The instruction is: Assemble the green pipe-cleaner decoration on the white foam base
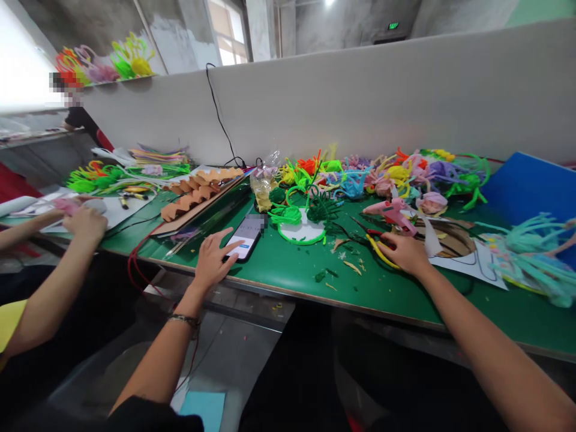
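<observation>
My left hand [216, 259] rests on a dark smartphone [248, 233] near the table's front edge, its fingers apart and a fingertip on the lit screen. To the right, my right hand [407, 255] is closed around the handles of pliers [380, 249] with yellow and red grips, which lie low over the table. Just beyond it is a pink glue gun [393, 214]. Between my hands sits a white disc edged in green [301, 233], with green pipe-cleaner shapes [288, 213] on its far part.
Colourful pipe-cleaner bundles [355, 177] line the back of the green table [279, 270]. Brown zigzag cardboard [193, 195] lies left of the phone. A blue panel [531, 192] stands at right. At left, a co-worker's hands [87, 222] handle something pink. Scraps [352, 267] dot the tabletop.
</observation>
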Tool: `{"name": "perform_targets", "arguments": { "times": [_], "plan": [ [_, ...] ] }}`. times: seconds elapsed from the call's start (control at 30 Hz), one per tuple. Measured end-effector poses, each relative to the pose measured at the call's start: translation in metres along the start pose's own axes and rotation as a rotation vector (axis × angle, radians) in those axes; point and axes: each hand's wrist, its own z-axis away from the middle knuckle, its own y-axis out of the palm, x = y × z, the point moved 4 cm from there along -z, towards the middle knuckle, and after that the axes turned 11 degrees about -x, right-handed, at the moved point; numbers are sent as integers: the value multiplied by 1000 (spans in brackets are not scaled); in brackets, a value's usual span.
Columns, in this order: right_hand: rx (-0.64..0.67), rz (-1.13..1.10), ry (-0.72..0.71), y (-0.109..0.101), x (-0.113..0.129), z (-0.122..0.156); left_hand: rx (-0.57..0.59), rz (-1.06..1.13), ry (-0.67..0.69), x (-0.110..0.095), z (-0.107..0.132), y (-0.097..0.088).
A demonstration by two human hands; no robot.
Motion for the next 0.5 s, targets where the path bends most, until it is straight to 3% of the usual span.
{"name": "perform_targets", "arguments": {
  "times": [0.13,0.5],
  "plan": [
    [-7,-1,-9,0,-2,0,-87,17,-90,3,0,-1],
    [72,4,-36,-1,-1,1,-71,29,-98,1,-3,0]
  ]
}}
